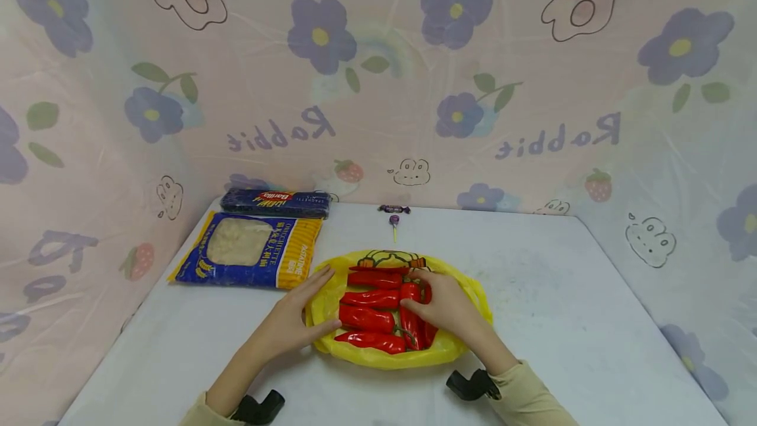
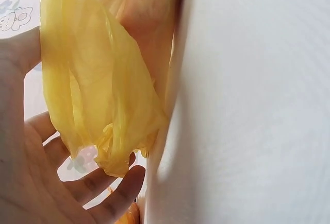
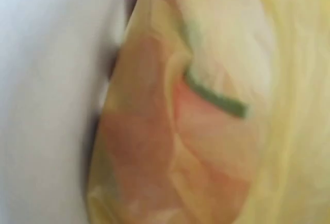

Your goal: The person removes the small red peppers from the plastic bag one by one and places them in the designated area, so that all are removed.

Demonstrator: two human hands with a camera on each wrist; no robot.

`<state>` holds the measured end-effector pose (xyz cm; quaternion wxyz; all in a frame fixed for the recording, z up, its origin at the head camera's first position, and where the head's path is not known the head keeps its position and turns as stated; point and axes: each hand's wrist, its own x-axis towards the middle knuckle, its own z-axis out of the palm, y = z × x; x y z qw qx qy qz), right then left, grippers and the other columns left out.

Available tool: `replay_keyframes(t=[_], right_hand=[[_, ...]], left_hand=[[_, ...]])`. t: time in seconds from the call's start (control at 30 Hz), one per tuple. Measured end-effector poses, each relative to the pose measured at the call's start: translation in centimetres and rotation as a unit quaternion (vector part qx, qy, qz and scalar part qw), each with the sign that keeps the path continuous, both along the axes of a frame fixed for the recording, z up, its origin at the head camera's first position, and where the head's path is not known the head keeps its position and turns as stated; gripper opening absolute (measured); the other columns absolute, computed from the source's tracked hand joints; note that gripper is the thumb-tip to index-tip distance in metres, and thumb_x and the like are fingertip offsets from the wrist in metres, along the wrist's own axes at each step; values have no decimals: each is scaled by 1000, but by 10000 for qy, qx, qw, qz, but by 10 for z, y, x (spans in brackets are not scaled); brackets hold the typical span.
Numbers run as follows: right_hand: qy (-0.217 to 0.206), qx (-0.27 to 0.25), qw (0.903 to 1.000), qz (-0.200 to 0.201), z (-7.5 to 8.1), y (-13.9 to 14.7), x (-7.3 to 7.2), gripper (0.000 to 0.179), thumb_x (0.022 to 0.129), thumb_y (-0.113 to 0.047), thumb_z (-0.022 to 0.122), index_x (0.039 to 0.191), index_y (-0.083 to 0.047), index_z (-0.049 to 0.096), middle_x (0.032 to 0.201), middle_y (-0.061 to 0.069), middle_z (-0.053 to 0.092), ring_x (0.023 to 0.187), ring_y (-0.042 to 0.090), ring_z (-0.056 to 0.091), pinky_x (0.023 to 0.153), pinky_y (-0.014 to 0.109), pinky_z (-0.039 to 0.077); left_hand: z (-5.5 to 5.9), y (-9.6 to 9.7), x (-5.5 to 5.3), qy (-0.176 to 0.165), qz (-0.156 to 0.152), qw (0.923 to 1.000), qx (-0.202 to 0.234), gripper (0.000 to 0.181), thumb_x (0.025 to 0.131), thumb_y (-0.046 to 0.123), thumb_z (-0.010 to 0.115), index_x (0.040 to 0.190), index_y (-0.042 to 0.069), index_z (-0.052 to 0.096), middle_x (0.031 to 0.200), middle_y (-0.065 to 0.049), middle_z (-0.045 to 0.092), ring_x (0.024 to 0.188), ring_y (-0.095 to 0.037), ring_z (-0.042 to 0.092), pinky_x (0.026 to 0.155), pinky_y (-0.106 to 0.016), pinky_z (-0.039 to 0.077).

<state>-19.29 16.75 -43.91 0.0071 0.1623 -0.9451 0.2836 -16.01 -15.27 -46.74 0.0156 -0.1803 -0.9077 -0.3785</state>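
Note:
In the head view a yellow plastic bag (image 1: 402, 363) lies spread on the table, mouth up, with several glossy red peppers (image 1: 367, 319) side by side in it. My left hand (image 1: 292, 317) rests at the bag's left rim, fingers spread and thumb over the edge. The left wrist view has its relaxed fingers around the thin yellow film (image 2: 93, 69). Reaching in from the right, my right hand (image 1: 446, 304) has thumb and fingers around an upright-lying red pepper (image 1: 411, 321). Through the bag side (image 3: 299, 105), the right wrist view shows blurred red shapes and a green stem (image 3: 216, 99).
Left of the bag lies a blue and yellow orecchiette packet (image 1: 236, 275), with a dark blue Barilla spaghetti pack (image 1: 307, 204) behind it. Near the table's back edge are a purple wrapped candy (image 1: 393, 209) and a lollipop (image 1: 394, 221). Patterned curtains (image 1: 384, 97) enclose the white table (image 1: 562, 321).

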Motion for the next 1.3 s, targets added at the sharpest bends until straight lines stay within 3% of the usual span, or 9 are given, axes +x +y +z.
replay_keyframes(t=[0.1,0.33,0.67,0.9,1.07,1.2,1.3], right_hand=[[-168,-32,9998,-43,-2,0,0,54,88,-35,87,130,-6,72,124,10,75,111,30,71,100,51,61],[-396,-118,9991,-34,-2,-1,-1,54,85,-42,89,127,-13,74,114,3,75,101,20,68,93,46,62],[-41,-251,9989,384,-8,-2,-4,53,84,-46,90,123,-15,73,104,-2,73,92,13,65,82,34,60],[101,-118,9982,572,-9,-3,-2,54,85,-44,89,127,-15,74,140,15,69,111,27,71,96,47,62],[-85,-89,9969,776,-7,0,-3,57,84,-36,91,133,-16,72,141,14,68,115,28,69,98,49,62],[-47,-127,9961,874,-5,1,-3,55,86,-34,90,134,-16,72,136,12,71,105,23,69,87,37,62],[25,-210,9953,949,-3,0,-2,53,86,-33,90,133,-16,73,124,7,74,85,16,63,71,26,55]], left_hand=[[0,0,0,-8,-13,10000,41,92,88,53,82,166,27,40,172,-1,37,157,-38,36,120,-69,37],[2,-3,0,44,26,10000,-38,94,88,53,82,167,25,38,172,-1,36,156,-38,37,120,-68,37],[2,-5,-1,10,42,10000,20,93,89,53,81,167,27,38,173,-2,34,157,-39,35,120,-68,37],[2,-5,1,-38,47,10000,41,93,89,52,82,167,26,38,173,-3,33,157,-40,35,119,-70,37],[2,-5,0,-80,54,10000,-7,94,88,52,83,167,27,38,173,-3,33,157,-40,34,119,-70,37],[3,-5,1,-105,39,9999,-49,93,89,53,82,167,27,38,173,-4,33,157,-41,35,118,-71,37],[3,-5,1,-137,41,9999,-42,93,89,54,81,167,28,38,174,-3,32,157,-40,34,118,-71,37]])
